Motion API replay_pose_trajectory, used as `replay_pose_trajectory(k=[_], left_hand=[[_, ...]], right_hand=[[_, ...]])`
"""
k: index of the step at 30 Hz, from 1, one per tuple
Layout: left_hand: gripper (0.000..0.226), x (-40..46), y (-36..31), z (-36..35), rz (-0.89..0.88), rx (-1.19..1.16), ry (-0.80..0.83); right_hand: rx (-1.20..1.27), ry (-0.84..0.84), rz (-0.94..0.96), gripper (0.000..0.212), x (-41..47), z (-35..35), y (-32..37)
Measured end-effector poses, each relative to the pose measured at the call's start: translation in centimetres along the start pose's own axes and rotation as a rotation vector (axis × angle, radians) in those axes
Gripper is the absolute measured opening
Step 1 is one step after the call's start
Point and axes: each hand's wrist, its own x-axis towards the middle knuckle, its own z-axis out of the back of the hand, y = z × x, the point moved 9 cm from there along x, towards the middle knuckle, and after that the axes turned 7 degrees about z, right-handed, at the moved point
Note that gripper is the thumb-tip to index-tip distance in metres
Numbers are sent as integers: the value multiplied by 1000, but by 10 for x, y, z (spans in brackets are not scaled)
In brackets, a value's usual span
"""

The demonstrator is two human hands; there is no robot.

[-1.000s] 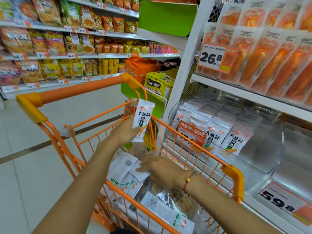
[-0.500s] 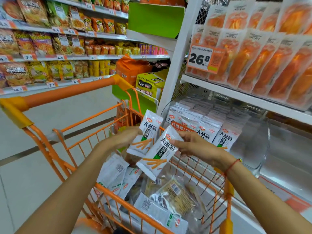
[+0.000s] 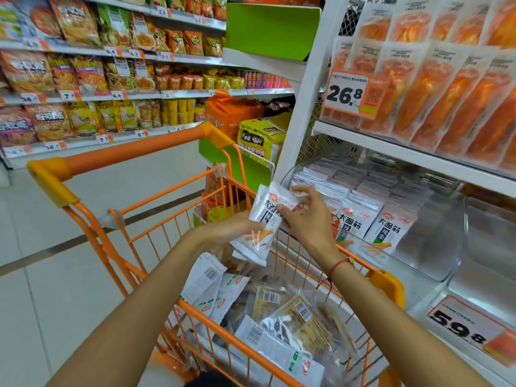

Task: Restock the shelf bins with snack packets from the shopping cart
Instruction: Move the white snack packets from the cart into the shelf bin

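We are midway through a transfer from the orange shopping cart (image 3: pixel 178 196) to the clear shelf bin (image 3: pixel 435 236). Our left hand (image 3: pixel 234 229) holds a small stack of white snack packets (image 3: pixel 261 224) from below and behind, fingers wrapped round the lower part, while our right hand (image 3: pixel 303 216) pinches the top of the same stack, its fingers spread over the upper edge. The stack hangs above the cart's far rim, just beside the bin's left front corner, tilted a little toward it. Inside the bin, matching packets (image 3: pixel 354 222) stand upright in rows on the left side; the right part looks unfilled. More packets (image 3: pixel 208 283) lie loose in the cart below. The step in hand, as we judge it, is squaring the stack before placing it. The next move likely calls for carrying the packets over the bin's front wall and setting them upright against the standing rows, labels facing out, without toppling the front ones.
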Motion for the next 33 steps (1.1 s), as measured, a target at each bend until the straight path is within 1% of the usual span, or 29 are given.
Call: replay_pose_trajectory(k=[1, 2, 3, 4, 5, 6, 7, 8, 9, 10, 11, 13, 14, 16, 17, 18, 20, 22, 24, 26, 28, 29, 31, 33], left_hand=[[42, 2, -1, 10, 2, -16, -84], [44, -1, -4, 20, -8, -58, -177], [45, 0, -4, 34, -22, -105, -272], [45, -3, -4, 46, -30, -149, -353], [43, -4, -2, 54, -34, -187, -413], [41, -4, -1, 60, -25, -215, -449], [43, -3, 3, 64, -4, -232, -474], [45, -3, 5, 66, 8, -248, -501], [46, -2, 8, 69, 20, -274, -541], [47, -4, 9, 72, 26, -295, -581], [46, -5, 12, 75, 33, -323, -620], [42, -8, 13, 80, 21, -383, -668], [39, -10, 12, 81, 9, -415, -674], [35, -11, 14, 85, -10, -504, -672], [35, -11, 15, 88, -12, -566, -666], [36, -10, 17, 89, -13, -618, -654], [36, -10, 20, 90, -24, -700, -637], [37, -10, 22, 89, -17, -730, -637], [40, -9, 23, 87, -22, -743, -621], [41, -8, 22, 86, -27, -775, -616], [41, -9, 21, 85, -26, -773, -609], [42, -7, 22, 86, -31, -751, -611], [42, -4, 21, 86, -33, -678, -622], [42, -2, 21, 88, -11, -576, -673]], right_hand=[[33, -55, -6, 35, -3, 2, -2], [54, -104, 6, 37, -7, 4, -1], [50, -126, 28, 34, -12, 3, -1], [38, -95, 55, 27, -16, -3, -1], [39, 2, 61, 18, -21, -15, -5], [30, 166, 55, 12, -27, -35, -6], [-13, 362, 67, 13, -35, -57, -8], [-109, 563, 106, 15, -45, -79, -10], [-227, 738, 168, 20, -57, -98, -12], [-343, 865, 254, 27, -69, -116, -13], [-443, 935, 358, 37, -79, -132, -13], [-548, 1038, 550, 59, -97, -162, -7], [-587, 1088, 619, 67, -105, -173, -4], [-675, 1178, 680, 77, -109, -184, -3], [-722, 1195, 712, 78, -109, -187, -2], [-768, 1177, 763, 75, -107, -188, 0], [-814, 1129, 816, 61, -104, -186, 5], [-790, 1112, 756, 51, -98, -178, 5], [-764, 1137, 667, 48, -93, -164, 2], [-759, 1169, 619, 45, -89, -146, 2], [-708, 1204, 515, 32, -85, -122, -3], [-648, 1218, 419, 25, -82, -109, -8], [-450, 1199, 185, 23, -76, -76, -13], [-128, 1100, -126, 28, -74, -45, -18]])
